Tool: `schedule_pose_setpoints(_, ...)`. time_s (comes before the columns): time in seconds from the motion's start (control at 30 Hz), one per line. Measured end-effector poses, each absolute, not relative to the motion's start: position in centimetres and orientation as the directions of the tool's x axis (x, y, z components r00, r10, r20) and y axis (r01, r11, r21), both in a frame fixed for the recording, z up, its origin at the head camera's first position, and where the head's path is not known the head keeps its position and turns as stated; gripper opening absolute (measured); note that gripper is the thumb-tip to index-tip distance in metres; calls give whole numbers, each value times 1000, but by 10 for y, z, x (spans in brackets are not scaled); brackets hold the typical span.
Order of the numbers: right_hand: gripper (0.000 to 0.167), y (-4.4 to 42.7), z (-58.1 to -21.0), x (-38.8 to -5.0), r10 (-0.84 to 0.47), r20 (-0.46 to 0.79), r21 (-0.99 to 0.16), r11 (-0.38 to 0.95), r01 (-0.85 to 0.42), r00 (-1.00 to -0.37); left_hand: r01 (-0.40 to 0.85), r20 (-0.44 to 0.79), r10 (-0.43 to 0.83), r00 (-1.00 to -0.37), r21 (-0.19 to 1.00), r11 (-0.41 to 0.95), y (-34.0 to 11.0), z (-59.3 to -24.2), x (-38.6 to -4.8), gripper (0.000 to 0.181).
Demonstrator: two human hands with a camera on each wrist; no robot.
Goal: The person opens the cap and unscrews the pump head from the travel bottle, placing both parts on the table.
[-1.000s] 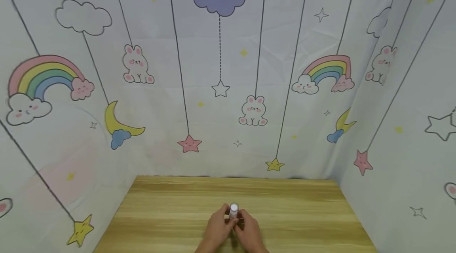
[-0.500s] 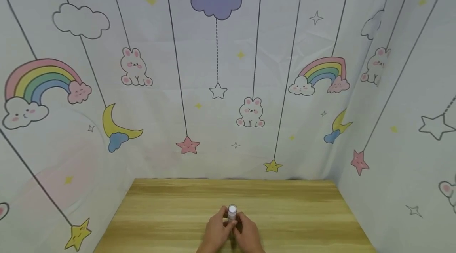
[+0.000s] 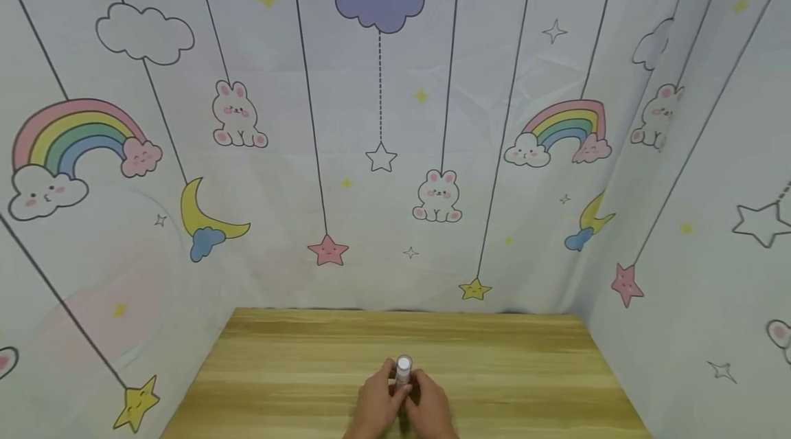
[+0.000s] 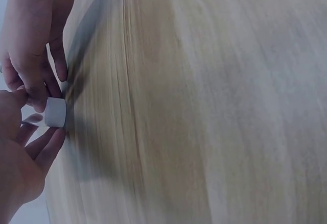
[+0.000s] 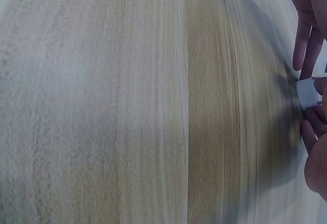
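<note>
A small white cylindrical tube (image 3: 403, 373) with a clear top stands upright between both hands, low in the middle of the head view. My left hand (image 3: 375, 402) pinches it from the left with thumb and fingers. From the right, my right hand (image 3: 430, 404) also grips it, the thumbs close together on the near side. In the left wrist view the tube's white base (image 4: 55, 113) shows between the fingertips. The right wrist view catches the same white base (image 5: 307, 93) at its right edge, partly covered by fingers. I cannot tell exactly what kind of tube it is.
Under the hands lies a wood-grain tabletop (image 3: 296, 356). White cloth walls (image 3: 278, 171) printed with rainbows, rabbits, stars and clouds rise at the back, left and right of the table.
The whole head view shifts slightly as the camera moves. The hands keep the same grip on the tube.
</note>
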State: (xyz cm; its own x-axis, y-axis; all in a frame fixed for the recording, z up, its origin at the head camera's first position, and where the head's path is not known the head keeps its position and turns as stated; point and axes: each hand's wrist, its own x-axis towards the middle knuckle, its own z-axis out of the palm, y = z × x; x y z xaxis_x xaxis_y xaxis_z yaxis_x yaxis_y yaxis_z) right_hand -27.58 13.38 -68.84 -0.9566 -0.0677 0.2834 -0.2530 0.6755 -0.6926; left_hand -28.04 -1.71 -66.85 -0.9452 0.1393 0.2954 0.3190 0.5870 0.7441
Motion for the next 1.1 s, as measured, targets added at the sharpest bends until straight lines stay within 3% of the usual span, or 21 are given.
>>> schedule_pose_setpoints(0.33,31,133,-686,-280,-75,283,-668,700,-252,-956,299,300,110,-947,708,640,-17,-673,-283,31)
schedule_pose_setpoints(0.8,33,133,-686,-282,-77,264,-687,685,-243,-962,355,315,171,-934,757,548,-22,-679,-285,32)
schedule_pose_setpoints(1.1,31,138,-691,-285,-67,227,-708,674,-212,-972,349,306,174,-936,748,565,-18,-689,-289,32)
